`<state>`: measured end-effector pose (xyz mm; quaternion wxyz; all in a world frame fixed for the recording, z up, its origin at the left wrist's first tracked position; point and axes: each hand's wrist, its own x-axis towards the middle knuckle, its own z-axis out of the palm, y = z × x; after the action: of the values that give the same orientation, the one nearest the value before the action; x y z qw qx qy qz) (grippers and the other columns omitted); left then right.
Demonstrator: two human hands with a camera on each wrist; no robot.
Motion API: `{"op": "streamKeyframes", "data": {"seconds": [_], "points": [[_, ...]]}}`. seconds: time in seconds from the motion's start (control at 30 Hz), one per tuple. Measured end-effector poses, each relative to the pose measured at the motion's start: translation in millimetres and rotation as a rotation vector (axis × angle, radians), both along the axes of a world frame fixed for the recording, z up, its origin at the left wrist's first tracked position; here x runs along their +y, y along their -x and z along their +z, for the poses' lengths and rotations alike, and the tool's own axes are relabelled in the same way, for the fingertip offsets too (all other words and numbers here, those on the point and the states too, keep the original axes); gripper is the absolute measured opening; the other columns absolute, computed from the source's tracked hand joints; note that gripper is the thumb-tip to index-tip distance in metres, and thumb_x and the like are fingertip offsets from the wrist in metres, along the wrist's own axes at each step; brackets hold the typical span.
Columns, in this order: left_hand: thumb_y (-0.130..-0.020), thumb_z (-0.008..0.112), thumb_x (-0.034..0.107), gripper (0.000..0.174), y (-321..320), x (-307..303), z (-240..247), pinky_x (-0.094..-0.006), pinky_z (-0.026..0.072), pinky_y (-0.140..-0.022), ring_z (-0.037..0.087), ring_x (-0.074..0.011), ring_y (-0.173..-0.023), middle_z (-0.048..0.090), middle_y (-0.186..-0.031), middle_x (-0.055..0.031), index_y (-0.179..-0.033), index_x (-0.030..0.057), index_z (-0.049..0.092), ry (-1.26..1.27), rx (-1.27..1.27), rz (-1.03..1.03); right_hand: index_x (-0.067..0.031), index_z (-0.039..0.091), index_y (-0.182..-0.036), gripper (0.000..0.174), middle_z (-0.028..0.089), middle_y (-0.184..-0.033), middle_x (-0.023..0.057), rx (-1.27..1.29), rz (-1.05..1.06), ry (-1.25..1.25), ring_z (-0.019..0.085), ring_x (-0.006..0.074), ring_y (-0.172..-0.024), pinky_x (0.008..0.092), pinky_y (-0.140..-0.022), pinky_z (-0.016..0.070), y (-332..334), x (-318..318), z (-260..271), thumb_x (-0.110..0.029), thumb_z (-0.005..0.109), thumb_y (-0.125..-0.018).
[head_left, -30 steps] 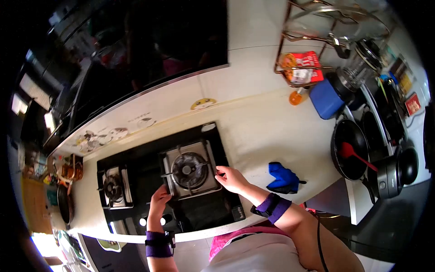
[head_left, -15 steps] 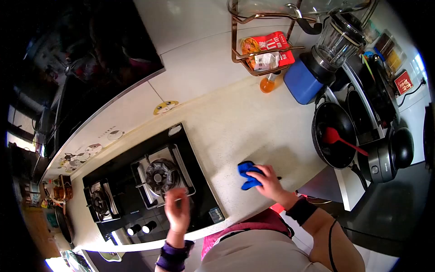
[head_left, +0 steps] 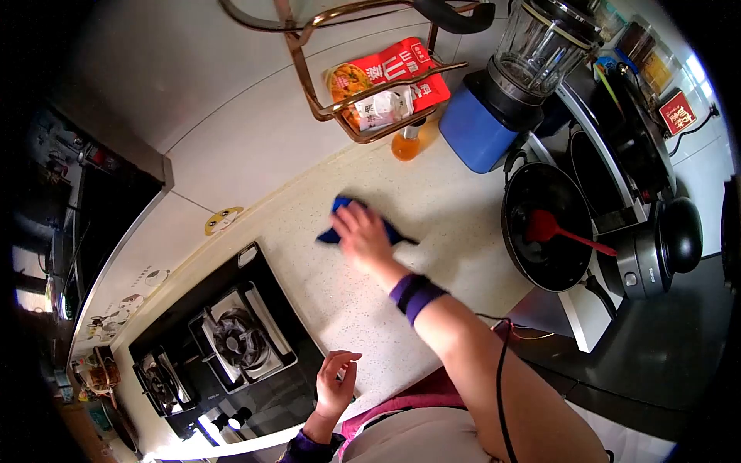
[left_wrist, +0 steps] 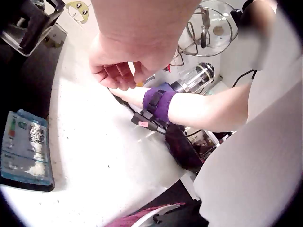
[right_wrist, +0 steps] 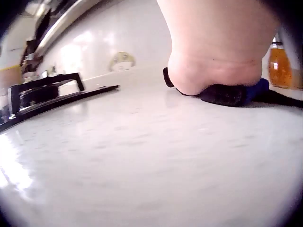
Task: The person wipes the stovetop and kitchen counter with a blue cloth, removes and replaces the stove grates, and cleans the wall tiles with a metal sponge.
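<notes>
Blue cloth (head_left: pixel 337 207) lay on the white countertop (head_left: pixel 448 193), between the gas hob (head_left: pixel 231 347) and the blue blender base (head_left: pixel 475 127).

Head view: the right hand (head_left: pixel 363 235) pressed flat on it with fingers extended, apparently to keep the fabric in full contact with the surface. The left hand (head_left: pixel 336 383) hovered by the counter edge, loosely curled and empty.

Left wrist view: the left hand (left_wrist: pixel 120 61) gripped nothing.

Right wrist view: the right hand (right_wrist: pixel 218 56) bore down on the blue cloth (right_wrist: pixel 232 94).

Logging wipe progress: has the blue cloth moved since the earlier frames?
Yes. The blue cloth, under the right hand, has gone from the front edge of the counter back toward the orange bottle.
</notes>
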<state>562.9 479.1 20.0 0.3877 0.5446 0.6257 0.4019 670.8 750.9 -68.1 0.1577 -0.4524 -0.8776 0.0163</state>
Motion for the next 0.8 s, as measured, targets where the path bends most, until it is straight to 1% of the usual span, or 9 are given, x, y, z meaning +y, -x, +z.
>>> {"op": "streamKeyframes", "data": {"seconds": [0.13, 0.27, 0.33, 0.37, 0.47, 0.5, 0.53, 0.6, 0.8], "points": [[-0.087, 0.062, -0.006, 0.019, -18.2, 13.8, -9.0, -0.0286, 0.0516, -0.069, 0.065, -0.0197, -0.081, 0.068, -0.096, -0.0095, -0.1, 0.0059, 0.069, 0.018, -0.035, -0.045, -0.0143, 0.054, -0.136, 0.054, 0.051, -0.138, 0.0064, 0.156, -0.193, -0.056, 0.043, 0.0296, -0.131, 0.0503, -0.107, 0.0343, -75.0, 44.2, -1.2, -0.02, 0.066, -0.084], [-0.088, 0.061, -0.005, 0.019, -40.8, 32.0, -23.0, -0.03, 0.0522, -0.07, 0.066, -0.0204, -0.082, 0.068, -0.095, -0.0098, -0.102, 0.0059, 0.07, 0.043, -0.072, -0.128, -0.0174, 0.058, -0.131, 0.055, 0.054, -0.131, 0.0061, 0.135, -0.16, 0.03, 0.049, 0.0309, -0.117, 0.0476, -0.099, 0.04, -112.1, -6.5, -4.1, -0.009, 0.067, -0.078], [-0.088, 0.06, -0.005, 0.02, -47.3, 47.5, -28.5, -0.0302, 0.0523, -0.069, 0.066, -0.0202, -0.081, 0.068, -0.094, -0.0097, -0.103, 0.006, 0.07, 0.042, -0.085, -0.189, -0.016, 0.061, -0.127, 0.048, 0.057, -0.126, 0.0055, 0.245, -0.119, 0.156, 0.053, 0.0327, -0.111, 0.0505, -0.093, 0.0426, -136.1, -24.2, 5.3, -0.008, 0.065, -0.08], [-0.089, 0.06, -0.005, 0.021, -49.3, 57.4, -31.9, -0.0303, 0.0523, -0.069, 0.066, -0.0201, -0.081, 0.068, -0.094, -0.0096, -0.103, 0.006, 0.07, 0.04, -0.088, -0.217, -0.016, 0.06, -0.129, 0.05, 0.057, -0.124, 0.0077, 0.425, -0.179, 0.129, 0.054, 0.0343, -0.109, 0.0503, -0.091, 0.0438, -146.1, -25.5, 10.0, -0.008, 0.065, -0.08], [-0.089, 0.06, -0.004, 0.019, -51.5, 103.6, -34.8, -0.0294, 0.0518, -0.066, 0.064, -0.0188, -0.075, 0.068, -0.093, -0.0088, -0.102, 0.0059, 0.069, 0.024, -0.007, -0.194, -0.0045, 0.045, -0.143, 0.061, 0.047, -0.136, 0.0229, 0.416, -0.507, -0.086, 0.046, 0.0429, -0.122, 0.0559, -0.101, 0.0378, -169.9, -30.7, 41.4, -0.02, 0.066, -0.087], [-0.09, 0.06, -0.003, 0.017, -51.2, 123.8, -48.7, -0.0294, 0.0513, -0.066, 0.062, -0.0183, -0.073, 0.068, -0.092, -0.0083, -0.102, 0.0056, 0.068, -0.054, -0.008, -0.173, 0.0003, 0.034, -0.148, 0.073, 0.034, -0.147, 0.0277, 0.293, -0.634, -0.004, 0.036, 0.0477, -0.132, 0.0599, -0.108, 0.0293, -172.3, -36.3, 33.4, -0.034, 0.064, -0.091], [-0.09, 0.06, -0.002, 0.017, -52.4, 146.3, -56.0, -0.0296, 0.0512, -0.065, 0.062, -0.0185, -0.072, 0.067, -0.092, -0.0086, -0.104, 0.005, 0.067, -0.065, 0.042, -0.154, -0.0006, 0.028, -0.151, 0.08, 0.025, -0.152, 0.0282, 0.265, -0.675, 0.056, 0.025, 0.049, -0.139, 0.0611, -0.114, 0.0198, -175.8, -38.7, 12.2, -0.046, 0.06, -0.092], [-0.088, 0.063, 0.002, 0.029, -58.0, 196.6, -70.1, -0.0323, 0.0523, -0.069, 0.062, -0.0199, -0.078, 0.066, -0.101, -0.0082, -0.117, 0.0059, 0.063, -0.086, 0.068, -0.128, -0.002, 0.024, -0.153, 0.081, 0.02, -0.155, 0.0277, 0.005, -0.69, 0.081, 0.018, 0.0479, -0.143, 0.0592, -0.117, 0.0136, -182.7, -38.5, -17.5, -0.049, 0.054, -0.095], [-0.085, 0.073, 0.018, 0.064, -105.4, 341.5, -78.2, -0.0417, 0.0488, -0.091, 0.056, -0.0303, -0.11, 0.055, -0.129, -0.0136, -0.14, 0.0062, 0.043, -0.186, 0.229, 0.009, -0.0057, 0.026, -0.153, 0.077, 0.022, -0.153, 0.0259, 0.112, -0.783, 0.089, 0.019, 0.0472, -0.142, 0.0584, -0.116, 0.0159, -166.7, 10.2, -12.2, -0.042, 0.056, -0.092]]}}
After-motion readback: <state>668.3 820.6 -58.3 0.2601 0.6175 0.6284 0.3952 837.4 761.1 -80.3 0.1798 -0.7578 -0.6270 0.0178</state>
